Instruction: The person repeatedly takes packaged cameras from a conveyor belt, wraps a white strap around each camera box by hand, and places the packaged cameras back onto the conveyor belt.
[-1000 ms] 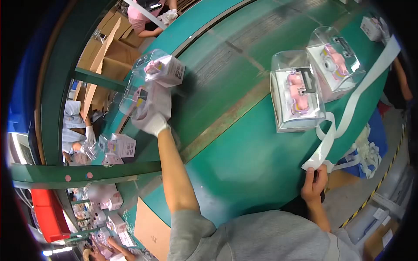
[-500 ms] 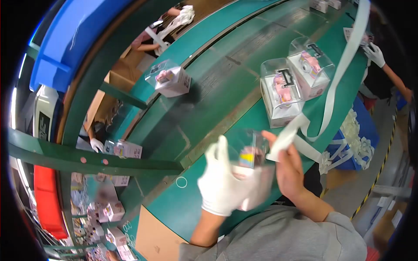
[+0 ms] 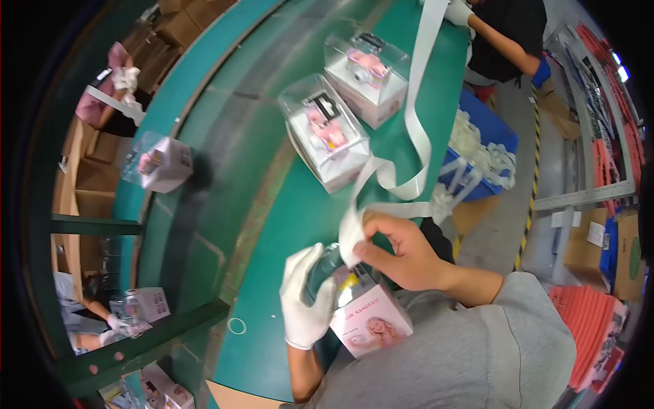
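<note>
A boxed toy camera [image 3: 375, 322] stands close to my body, with a white and pink printed base and a clear plastic cover. My left hand [image 3: 304, 300], in a white glove, curves round the left side of that cover, thumb and fingers on either side of it. Bare, my right hand [image 3: 405, 255] pinches a white strip [image 3: 352, 235] between thumb and fingers, its end over the top of the cover. From there the strip loops across the bench and runs up past two more boxed cameras [image 3: 328, 136] [image 3: 368, 78]. The camera inside my box is mostly hidden.
A green conveyor belt [image 3: 225, 157] runs along the left, carrying another boxed camera [image 3: 167, 165]. On the right, a blue bin [image 3: 501, 129] holds crumpled white strips. Co-workers' gloved hands [image 3: 458, 12] show at the top and left. A green metal bar [image 3: 136, 341] crosses lower left.
My view has swung to the right. The box has turned its printed face towards me, and my right hand has brought the strip end over the clear cover.
</note>
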The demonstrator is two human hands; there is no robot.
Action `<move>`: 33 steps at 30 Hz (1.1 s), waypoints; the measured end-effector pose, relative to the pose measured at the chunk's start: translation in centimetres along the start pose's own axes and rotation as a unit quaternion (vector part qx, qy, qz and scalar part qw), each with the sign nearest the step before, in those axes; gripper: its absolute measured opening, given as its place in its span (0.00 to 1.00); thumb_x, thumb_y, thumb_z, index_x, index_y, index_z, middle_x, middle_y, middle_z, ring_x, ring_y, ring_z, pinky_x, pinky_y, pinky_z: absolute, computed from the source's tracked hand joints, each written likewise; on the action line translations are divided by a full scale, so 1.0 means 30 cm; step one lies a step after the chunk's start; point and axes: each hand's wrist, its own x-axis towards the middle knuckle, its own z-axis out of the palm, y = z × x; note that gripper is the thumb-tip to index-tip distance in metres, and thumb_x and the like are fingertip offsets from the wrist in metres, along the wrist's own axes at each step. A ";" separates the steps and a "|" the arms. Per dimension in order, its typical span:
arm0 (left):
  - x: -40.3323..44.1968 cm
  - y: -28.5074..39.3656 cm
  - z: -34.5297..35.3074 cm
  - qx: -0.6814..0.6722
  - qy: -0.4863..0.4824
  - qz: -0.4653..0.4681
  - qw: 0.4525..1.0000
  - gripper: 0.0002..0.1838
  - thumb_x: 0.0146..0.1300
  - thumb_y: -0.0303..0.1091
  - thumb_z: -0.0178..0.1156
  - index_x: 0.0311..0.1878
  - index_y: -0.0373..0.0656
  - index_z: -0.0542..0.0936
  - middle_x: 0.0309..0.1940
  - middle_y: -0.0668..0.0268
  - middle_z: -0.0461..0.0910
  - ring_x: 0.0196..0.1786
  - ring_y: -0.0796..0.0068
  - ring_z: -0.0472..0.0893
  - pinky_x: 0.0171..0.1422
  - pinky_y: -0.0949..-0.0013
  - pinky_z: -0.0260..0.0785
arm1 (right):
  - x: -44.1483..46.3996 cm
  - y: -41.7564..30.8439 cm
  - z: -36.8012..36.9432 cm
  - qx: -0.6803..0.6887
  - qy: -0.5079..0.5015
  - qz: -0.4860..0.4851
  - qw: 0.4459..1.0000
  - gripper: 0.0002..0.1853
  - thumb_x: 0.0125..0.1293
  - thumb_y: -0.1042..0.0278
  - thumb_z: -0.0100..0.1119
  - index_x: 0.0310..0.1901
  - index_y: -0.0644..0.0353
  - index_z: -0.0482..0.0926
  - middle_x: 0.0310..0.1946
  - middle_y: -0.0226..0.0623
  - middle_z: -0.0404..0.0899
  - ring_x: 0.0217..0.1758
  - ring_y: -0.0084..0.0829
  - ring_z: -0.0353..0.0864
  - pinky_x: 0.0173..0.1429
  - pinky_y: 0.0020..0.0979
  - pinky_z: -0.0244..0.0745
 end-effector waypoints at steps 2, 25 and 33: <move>0.001 0.004 -0.012 -0.029 -0.011 0.044 0.999 0.23 0.53 0.22 0.71 0.55 0.38 0.84 0.66 0.51 0.73 0.60 0.53 0.80 0.63 0.59 0.75 | -0.004 -0.079 0.009 -0.040 -0.044 0.074 0.995 0.05 0.71 0.76 0.60 0.45 0.60 0.75 0.45 0.33 0.76 0.44 0.26 0.69 0.53 0.27 0.65; -0.140 -0.025 -0.036 -0.208 0.014 -0.041 0.977 0.09 0.54 0.17 0.74 0.38 0.37 0.86 0.70 0.53 0.71 0.65 0.57 0.77 0.66 0.59 0.70 | -0.065 -0.123 0.140 -0.326 -0.193 -0.036 0.925 0.05 0.67 0.71 0.66 0.36 0.54 0.78 0.40 0.26 0.71 0.44 0.29 0.63 0.58 0.38 0.49; -0.164 -0.046 -0.067 -0.253 -0.003 -0.054 0.966 0.18 0.53 0.16 0.72 0.49 0.38 0.88 0.70 0.54 0.71 0.66 0.56 0.76 0.67 0.56 0.70 | -0.082 -0.138 0.170 -0.292 -0.193 0.003 0.937 0.07 0.65 0.72 0.66 0.32 0.52 0.76 0.42 0.27 0.70 0.45 0.31 0.63 0.59 0.39 0.49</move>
